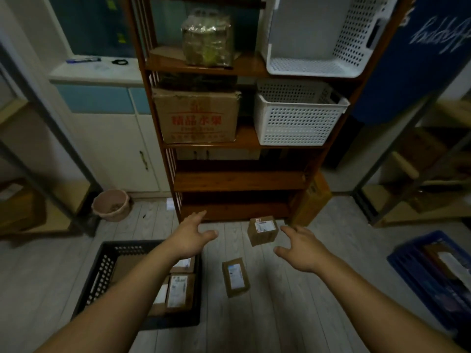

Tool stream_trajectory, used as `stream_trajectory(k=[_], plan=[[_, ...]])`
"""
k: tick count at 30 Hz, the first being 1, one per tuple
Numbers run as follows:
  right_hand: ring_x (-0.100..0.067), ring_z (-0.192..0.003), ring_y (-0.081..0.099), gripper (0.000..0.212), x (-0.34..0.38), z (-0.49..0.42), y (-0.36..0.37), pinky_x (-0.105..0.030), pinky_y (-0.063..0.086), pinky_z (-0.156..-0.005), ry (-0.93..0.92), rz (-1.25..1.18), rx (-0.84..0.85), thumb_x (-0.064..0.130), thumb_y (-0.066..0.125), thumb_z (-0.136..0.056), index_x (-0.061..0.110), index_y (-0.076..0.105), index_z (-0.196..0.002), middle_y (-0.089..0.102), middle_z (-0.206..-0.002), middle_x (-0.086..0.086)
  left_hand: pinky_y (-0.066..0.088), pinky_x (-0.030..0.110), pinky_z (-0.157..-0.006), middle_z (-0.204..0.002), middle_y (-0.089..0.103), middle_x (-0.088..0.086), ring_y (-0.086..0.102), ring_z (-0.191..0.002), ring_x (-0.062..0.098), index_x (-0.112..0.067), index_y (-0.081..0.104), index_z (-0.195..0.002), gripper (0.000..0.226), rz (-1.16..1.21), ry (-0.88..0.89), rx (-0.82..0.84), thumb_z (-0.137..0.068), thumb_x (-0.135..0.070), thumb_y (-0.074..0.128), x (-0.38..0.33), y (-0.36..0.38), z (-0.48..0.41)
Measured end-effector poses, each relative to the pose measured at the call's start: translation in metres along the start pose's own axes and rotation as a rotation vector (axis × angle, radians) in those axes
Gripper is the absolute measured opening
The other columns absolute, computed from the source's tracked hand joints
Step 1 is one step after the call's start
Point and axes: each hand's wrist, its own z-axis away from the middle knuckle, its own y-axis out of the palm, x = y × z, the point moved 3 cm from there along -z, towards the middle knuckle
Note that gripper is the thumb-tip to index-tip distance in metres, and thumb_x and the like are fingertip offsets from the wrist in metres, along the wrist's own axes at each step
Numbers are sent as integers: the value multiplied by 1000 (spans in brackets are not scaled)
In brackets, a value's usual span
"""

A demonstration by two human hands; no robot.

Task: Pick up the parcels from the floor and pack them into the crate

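A black slotted crate [102,271] sits on the floor at lower left, with several brown labelled parcels [178,291] inside its right half. Two brown cardboard parcels lie on the grey plank floor: a boxy one [263,230] near the foot of the wooden shelf and a flatter one [235,277] closer to me. My left hand [192,236] reaches forward above the crate's far right corner, fingers spread, holding nothing. My right hand [303,247] is stretched out just right of the boxy parcel, fingers spread and empty, not touching it.
A wooden shelf unit [239,179] stands ahead with a cardboard box [196,115] and white baskets [295,118]. A pink bucket [110,205] sits at left by the white cupboard. A blue crate [433,273] with items lies at right. Metal racks flank both sides.
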Motion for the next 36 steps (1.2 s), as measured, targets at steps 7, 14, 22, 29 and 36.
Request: stream_trajectory(k=[7, 14, 22, 29, 36], plan=[[-23, -141, 22, 72, -20, -46, 15, -37, 26, -112, -19, -39, 101, 52, 52, -89, 27, 19, -148, 21, -156, -2, 36, 34, -104, -154, 23, 2, 42, -128, 21, -23, 21, -147, 74, 89, -109, 29, -86, -38, 62, 22, 14, -48], [-23, -137, 30, 65, -67, -108, 32, -34, 31, -105, -87, -83, 187, 45, 54, -90, 25, 26, -145, 29, -152, -3, 37, 36, -103, -154, 22, 6, 39, -132, 26, -19, 20, -147, 76, 88, -274, 3, -86, -37, 62, 26, 60, -100], [-26, -137, 32, 73, -143, -213, 128, -40, 36, -108, -71, -156, 421, 44, 55, -90, 24, 17, -149, 24, -154, -4, 30, 39, -110, -148, 35, 12, 37, -132, 29, -18, 28, -146, 73, 130, -496, -78, -85, -41, 62, 92, 178, -138], [-26, -134, 34, 75, -196, -311, 307, -37, 40, -102, -48, -264, 487, 47, 55, -89, 25, 16, -149, 23, -154, -4, 33, 30, -103, -151, 30, 9, 35, -134, 27, -18, 21, -148, 75, 196, -642, 13, -87, -39, 60, 232, 326, -229], [-28, -127, 44, 74, -224, -387, 520, -34, 43, -95, 36, -373, 590, 45, 60, -86, 18, 28, -146, 36, -148, -10, 39, 28, -91, -147, 37, 10, 49, -122, 25, -24, 25, -146, 76, 264, -666, -72, -83, -43, 64, 385, 436, -311]])
